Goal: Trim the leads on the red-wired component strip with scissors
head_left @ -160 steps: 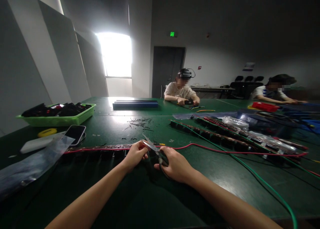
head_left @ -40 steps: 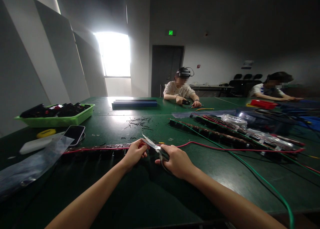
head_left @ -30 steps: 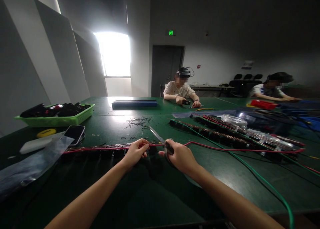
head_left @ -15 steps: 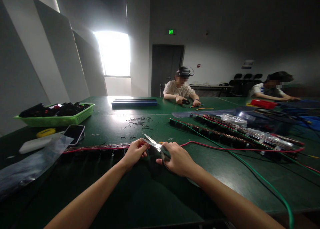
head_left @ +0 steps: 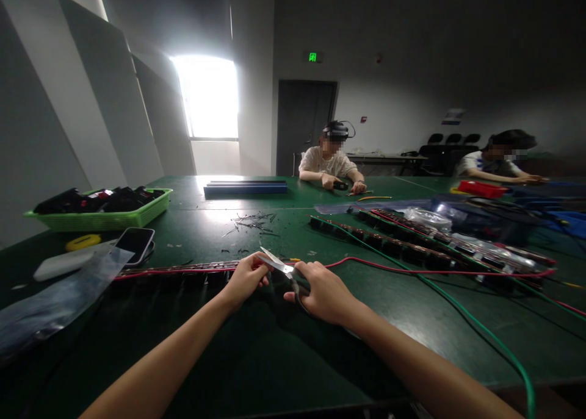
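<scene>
My right hand [head_left: 320, 291] is closed around the dark handles of a pair of scissors [head_left: 284, 268], whose silver blades point left and slightly up. The blades stand slightly apart, their tips beside the fingers of my left hand [head_left: 247, 279]. That hand is pinched at the right end of a long black strip [head_left: 183, 279], where a red wire [head_left: 357, 259] runs along the strip and on to the right behind my right hand. My left fingers mostly hide what lies in the pinch. An orange-yellow tip [head_left: 293, 260] shows just behind the scissors.
Dark clippings [head_left: 254, 224] lie beyond my hands. On the left are a green basket [head_left: 105, 219] of black parts, a phone [head_left: 135, 246] and a plastic bag [head_left: 59, 303]. More wired strips [head_left: 389, 242] and a green wire [head_left: 480, 321] lie right. Two people sit across the table [head_left: 389, 358].
The scissor blades have closed somewhat, and the scissors have shifted slightly left with my right hand. My left hand stays almost where it was. An orange-yellow tip shows more clearly behind the scissors.
</scene>
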{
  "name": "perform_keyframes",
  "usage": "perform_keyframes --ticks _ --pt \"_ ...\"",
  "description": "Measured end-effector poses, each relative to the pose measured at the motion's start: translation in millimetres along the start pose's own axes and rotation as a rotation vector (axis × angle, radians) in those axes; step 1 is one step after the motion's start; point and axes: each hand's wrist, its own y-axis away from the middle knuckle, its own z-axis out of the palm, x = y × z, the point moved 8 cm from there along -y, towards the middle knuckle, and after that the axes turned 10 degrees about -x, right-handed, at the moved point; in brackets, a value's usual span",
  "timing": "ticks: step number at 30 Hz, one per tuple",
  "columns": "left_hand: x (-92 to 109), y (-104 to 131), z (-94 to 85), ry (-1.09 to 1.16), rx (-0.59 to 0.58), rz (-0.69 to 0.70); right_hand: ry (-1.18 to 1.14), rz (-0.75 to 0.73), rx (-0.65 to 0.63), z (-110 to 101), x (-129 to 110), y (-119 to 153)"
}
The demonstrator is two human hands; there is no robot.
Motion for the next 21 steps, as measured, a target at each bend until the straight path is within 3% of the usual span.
perform_keyframes --ticks 21 --pt "-0.5 -0.3 -0.5 -0.008 0.002 0.009 -0.048 0.036 -0.037 3.5 4.3 -1.5"
